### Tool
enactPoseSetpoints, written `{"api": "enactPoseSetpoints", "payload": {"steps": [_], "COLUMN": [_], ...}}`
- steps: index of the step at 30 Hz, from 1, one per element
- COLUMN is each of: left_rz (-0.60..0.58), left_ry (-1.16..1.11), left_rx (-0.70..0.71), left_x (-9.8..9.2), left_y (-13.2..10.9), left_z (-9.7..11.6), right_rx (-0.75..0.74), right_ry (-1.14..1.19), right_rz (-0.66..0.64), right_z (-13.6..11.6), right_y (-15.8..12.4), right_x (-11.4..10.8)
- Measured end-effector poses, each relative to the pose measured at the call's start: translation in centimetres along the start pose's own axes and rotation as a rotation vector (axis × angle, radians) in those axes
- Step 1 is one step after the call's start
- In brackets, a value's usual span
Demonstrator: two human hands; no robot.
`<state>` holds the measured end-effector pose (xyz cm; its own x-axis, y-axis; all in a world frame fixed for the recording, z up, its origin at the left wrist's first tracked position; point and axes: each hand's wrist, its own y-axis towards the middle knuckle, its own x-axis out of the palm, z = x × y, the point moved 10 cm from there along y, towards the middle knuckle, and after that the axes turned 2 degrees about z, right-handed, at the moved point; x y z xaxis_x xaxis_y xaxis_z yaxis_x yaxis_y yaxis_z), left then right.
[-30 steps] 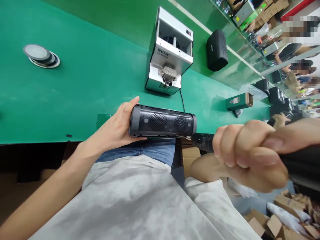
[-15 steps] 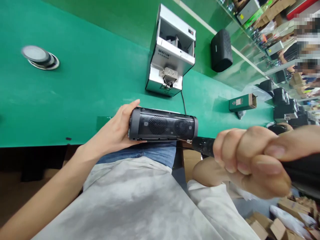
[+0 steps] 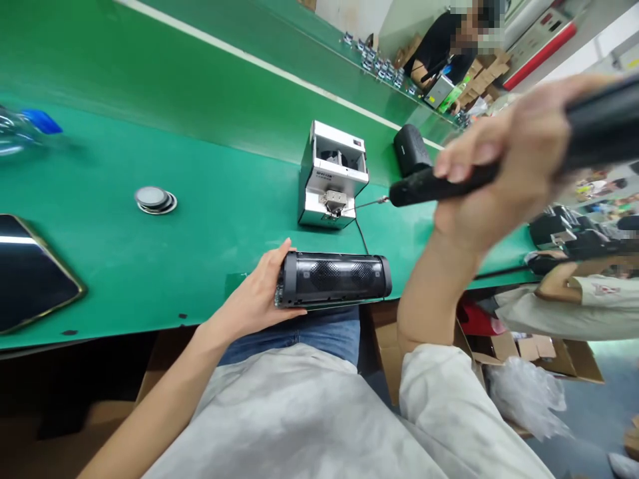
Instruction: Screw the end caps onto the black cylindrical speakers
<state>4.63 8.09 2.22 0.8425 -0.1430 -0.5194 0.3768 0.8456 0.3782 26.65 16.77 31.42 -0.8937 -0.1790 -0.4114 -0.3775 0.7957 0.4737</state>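
Observation:
My left hand (image 3: pixel 252 293) is closed round the left end of a black speaker housing (image 3: pixel 339 278), held on its side at the table's front edge. Two perforated round grilles show on its upper face. In my right hand (image 3: pixel 504 166), somewhat blurred, is a black electric screwdriver (image 3: pixel 417 187), gripped along its body. Its thin bit points left, with the tip at the metal pick-up block (image 3: pixel 335 199) of a silver screw feeder (image 3: pixel 332 150). I cannot make out whether a screw is on the bit.
Round grey discs (image 3: pixel 154 198) lie left on the green table (image 3: pixel 200 266), near a dark phone (image 3: pixel 34 276) and a blue-capped bottle (image 3: pixel 40 122). A black speaker (image 3: pixel 410 150) stands behind the screwdriver. Cardboard boxes (image 3: pixel 574 362) and a plastic bag (image 3: pixel 526 392) are lower right; co-workers are beyond.
My right hand has swung the screwdriver up and away from the housing's right end to the screw feeder. My left hand keeps its hold on the housing. The head view has shifted.

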Motion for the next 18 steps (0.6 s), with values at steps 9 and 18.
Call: {"api": "enactPoseSetpoints", "payload": {"steps": [9,18], "left_rz": [0.004,-0.004], "left_ry": [-0.020,0.018], "left_rx": [-0.030,-0.029], "left_x": [0.1,0.0], "left_y": [-0.1,0.0], "left_z": [-0.4,-0.3], "right_rx": [-0.149,-0.171], "right_ry": [0.135,0.174], "right_rz": [0.441,0.550], "right_z": [5.5,5.0], "right_y": [6.3,4.6], "right_x": [3.5,2.5]}}
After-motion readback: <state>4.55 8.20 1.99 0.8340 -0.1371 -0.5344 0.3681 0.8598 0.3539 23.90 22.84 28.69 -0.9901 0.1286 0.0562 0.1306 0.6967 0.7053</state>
